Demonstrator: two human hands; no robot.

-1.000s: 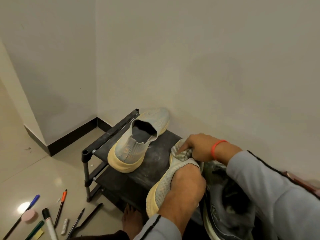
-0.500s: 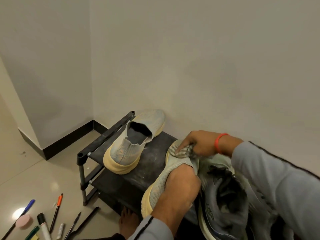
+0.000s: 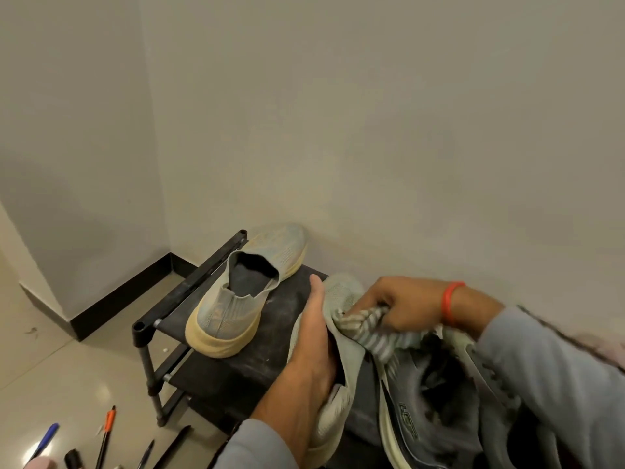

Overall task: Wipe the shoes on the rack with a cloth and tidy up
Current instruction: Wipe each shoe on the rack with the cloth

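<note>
Since the earlier frame, the left hand [image 3: 313, 363] had shifted from the top of the knit shoe [image 3: 338, 350] to its side, its grip curled round it. The right hand [image 3: 402, 304] gripped a striped cloth [image 3: 368, 324] bunched against that shoe, over the black rack [image 3: 162, 328]. A second knit shoe [image 3: 243, 292] stood on the rack's top shelf; a dark sneaker [image 3: 436, 411] lay just beside. Pens [image 3: 106, 434] lay on the floor.

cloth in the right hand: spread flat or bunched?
Bunched. The right hand grips the striped cloth in a wad against the knit shoe that the left hand holds; a loose end trails below.
</note>
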